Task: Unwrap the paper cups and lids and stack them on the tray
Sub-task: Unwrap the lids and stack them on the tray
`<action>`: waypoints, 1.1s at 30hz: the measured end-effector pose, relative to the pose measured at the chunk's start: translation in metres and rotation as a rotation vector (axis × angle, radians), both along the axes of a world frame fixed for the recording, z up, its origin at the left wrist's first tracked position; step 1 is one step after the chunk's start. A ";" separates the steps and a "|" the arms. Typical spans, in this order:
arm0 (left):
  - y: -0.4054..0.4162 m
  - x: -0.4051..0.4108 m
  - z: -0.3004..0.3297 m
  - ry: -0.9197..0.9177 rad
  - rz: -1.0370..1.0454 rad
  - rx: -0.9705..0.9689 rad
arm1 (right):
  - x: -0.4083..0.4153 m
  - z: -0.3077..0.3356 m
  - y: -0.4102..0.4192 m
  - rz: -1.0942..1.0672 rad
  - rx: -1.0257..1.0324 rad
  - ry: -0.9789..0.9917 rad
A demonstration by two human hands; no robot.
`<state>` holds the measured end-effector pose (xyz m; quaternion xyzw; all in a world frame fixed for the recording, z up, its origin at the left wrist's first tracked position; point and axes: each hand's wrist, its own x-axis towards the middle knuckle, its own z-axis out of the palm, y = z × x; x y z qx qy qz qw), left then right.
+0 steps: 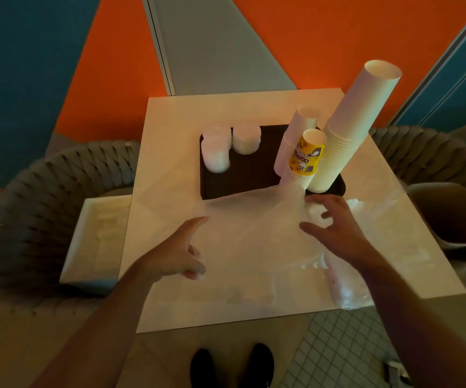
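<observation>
Left hand (180, 254) hovering spread at lower centre, right hand (335, 225) hovering loosely spread over clear wrapping (268, 242), cup stacks (346, 135) and lid stacks (230, 144) standing on dark tray (243, 177), upper centre of white table (170, 130)

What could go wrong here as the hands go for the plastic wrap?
The tall cup stack stands high at the tray's right edge; a tug on the plastic wrap, which reaches the stacks' bases, may topple it. The yellow cup stack beside it could follow. Right hand is closest to them.
</observation>
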<state>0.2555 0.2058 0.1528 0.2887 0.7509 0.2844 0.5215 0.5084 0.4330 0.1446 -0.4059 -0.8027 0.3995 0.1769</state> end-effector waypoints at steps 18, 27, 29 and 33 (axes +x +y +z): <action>-0.006 0.017 -0.045 0.353 0.042 -0.082 | -0.011 -0.065 -0.043 0.301 0.109 -0.686; 0.055 0.068 -0.063 0.882 -0.557 -0.127 | -0.029 -0.069 -0.043 0.419 0.100 -0.622; 0.059 0.061 -0.071 0.871 -0.595 -0.242 | -0.032 -0.070 -0.040 0.432 0.055 -0.652; 0.057 0.047 -0.076 0.814 -0.608 -0.359 | -0.034 -0.068 -0.033 0.476 0.006 -0.750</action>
